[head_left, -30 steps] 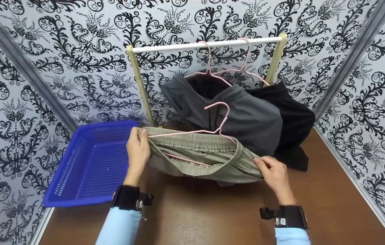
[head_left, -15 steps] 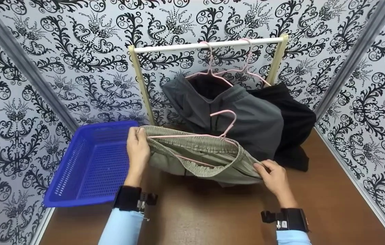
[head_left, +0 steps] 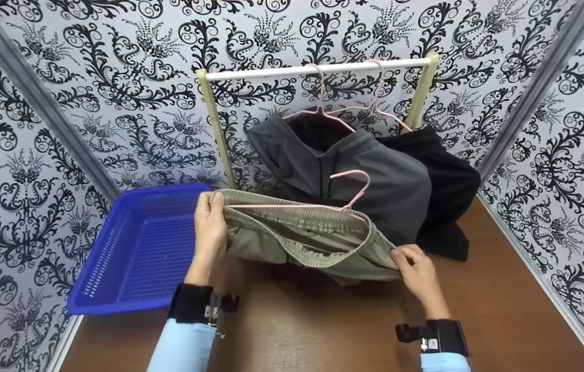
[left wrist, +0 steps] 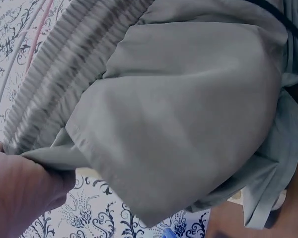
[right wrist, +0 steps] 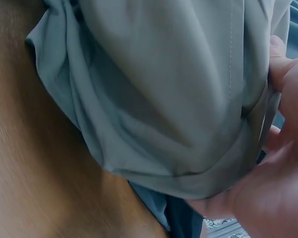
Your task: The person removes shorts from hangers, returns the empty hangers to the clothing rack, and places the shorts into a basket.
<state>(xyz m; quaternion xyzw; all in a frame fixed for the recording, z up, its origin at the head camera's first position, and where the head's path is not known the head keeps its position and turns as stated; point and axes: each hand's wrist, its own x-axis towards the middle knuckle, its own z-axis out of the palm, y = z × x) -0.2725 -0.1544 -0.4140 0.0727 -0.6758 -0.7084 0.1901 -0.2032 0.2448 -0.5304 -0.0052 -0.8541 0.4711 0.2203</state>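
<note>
The left hand (head_left: pixel 210 225) grips one end of an olive garment's (head_left: pixel 255 245) waistband; the right hand (head_left: pixel 418 271) pinches the garment's side just below the opposite end, cloth caught between thumb and fingers. The hands are well apart, with the garment hanging between them over the brown table (head_left: pixel 302 330). Its waistband's long axis runs left to right, sloping down toward the right hand, its mouth gaping upward. A pink hanger (head_left: pixel 292 206) lies inside, one arm reaching the left thumb; whether that hand clasps it too, I cannot quite tell. The hanger's hook rises above the back edge, tip bending left. A blue basket (head_left: pixel 108 248) sits to the left; beyond, a grey garment (head_left: pixel 384 181) and a black garment (head_left: pixel 449 175) hang from a white rail (head_left: pixel 271 72)
</note>
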